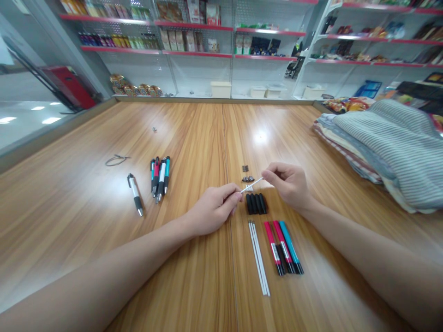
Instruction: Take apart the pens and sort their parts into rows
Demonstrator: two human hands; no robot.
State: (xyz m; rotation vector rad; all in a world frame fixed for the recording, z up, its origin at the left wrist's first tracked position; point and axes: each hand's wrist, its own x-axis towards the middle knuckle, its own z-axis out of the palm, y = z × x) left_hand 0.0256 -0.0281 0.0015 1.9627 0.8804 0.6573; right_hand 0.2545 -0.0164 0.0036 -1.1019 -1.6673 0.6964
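My left hand [213, 208] and my right hand [288, 181] together pinch a thin white pen refill [252, 185], one hand at each end, a little above the wooden table [194, 133]. Below it lie several black rubber grips [256, 203]. Small metal tips [247, 178] and springs [245, 168] sit just beyond. Nearer me lie white refills [259, 257] and three pen barrels [284, 247], two red and one teal. To the left is a bundle of assembled pens [159, 176] and a single white pen [134, 193].
A stack of folded striped cloths [387, 143] fills the table's right side. A rubber band [116, 160] and a small metal piece [154, 129] lie at left. Shelves with packaged goods [197, 37] line the far wall; a red box [69, 85] stands at far left.
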